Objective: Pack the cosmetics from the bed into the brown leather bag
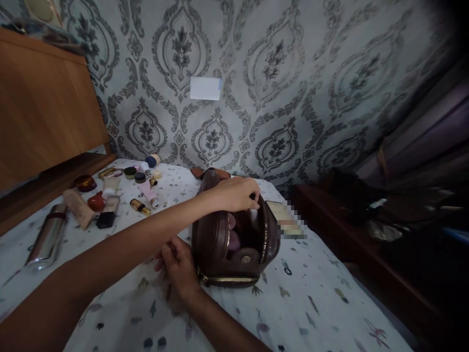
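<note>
A brown leather bag [212, 249] stands on the patterned white cloth, its zipped top open. My left hand [236, 193] reaches across from the left and is over the opening. Its fingers pinch a small bottle with a white body [254, 217] and a dark top, partly inside the bag. Inside the bag, a rounded mauve item [233, 240] shows near the left wall. Beneath my left forearm, my right hand [181, 271] is at the bag's left side with fingers curled in. Whatever it may hold is hidden.
Several cosmetics lie at the left, including a beige tube [78, 208], a black-capped bottle [109, 212] and a silver flask [47, 239]. A pale palette [282, 215], partly pixelated, lies right of the bag. A wooden cabinet [44, 102] borders the left; patterned wallpaper rises behind.
</note>
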A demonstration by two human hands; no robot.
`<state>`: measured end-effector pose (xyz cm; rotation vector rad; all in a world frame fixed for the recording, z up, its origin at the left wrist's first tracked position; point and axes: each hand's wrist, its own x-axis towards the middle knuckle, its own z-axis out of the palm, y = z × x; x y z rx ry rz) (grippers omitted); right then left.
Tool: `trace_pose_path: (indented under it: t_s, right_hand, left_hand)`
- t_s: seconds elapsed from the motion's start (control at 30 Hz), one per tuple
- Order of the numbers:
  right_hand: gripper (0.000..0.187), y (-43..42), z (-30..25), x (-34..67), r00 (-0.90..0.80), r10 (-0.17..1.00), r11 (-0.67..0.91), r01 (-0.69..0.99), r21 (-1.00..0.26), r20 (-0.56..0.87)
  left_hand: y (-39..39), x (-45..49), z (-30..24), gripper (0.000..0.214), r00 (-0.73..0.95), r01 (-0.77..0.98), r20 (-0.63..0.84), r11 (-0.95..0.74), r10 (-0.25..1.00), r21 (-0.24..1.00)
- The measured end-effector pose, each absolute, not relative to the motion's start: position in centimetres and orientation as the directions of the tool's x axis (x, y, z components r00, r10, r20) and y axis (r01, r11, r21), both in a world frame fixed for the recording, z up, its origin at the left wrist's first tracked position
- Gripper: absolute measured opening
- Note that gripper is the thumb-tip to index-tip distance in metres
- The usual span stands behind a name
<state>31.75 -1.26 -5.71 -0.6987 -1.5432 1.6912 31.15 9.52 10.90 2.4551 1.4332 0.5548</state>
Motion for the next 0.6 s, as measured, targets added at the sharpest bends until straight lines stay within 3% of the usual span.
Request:
trace_pose_path:
  t_s: [0.43,0.6]
  right_hand:
    - [0.037,-1.36,-6.07,31.69,-0.574,0.816,-0.015,-0.152,-0.988,0.076]
    - [0.041,-1.36,-6.07,31.66,-0.566,0.821,-0.024,-0.153,-0.988,0.068]
  left_hand:
    - [9.36,31.41,10.51,0.031,0.468,0.828,0.094,-0.474,0.879,0.299]
    - [9.57,31.11,10.42,0.034,0.467,0.805,0.117,-0.476,0.876,0.355]
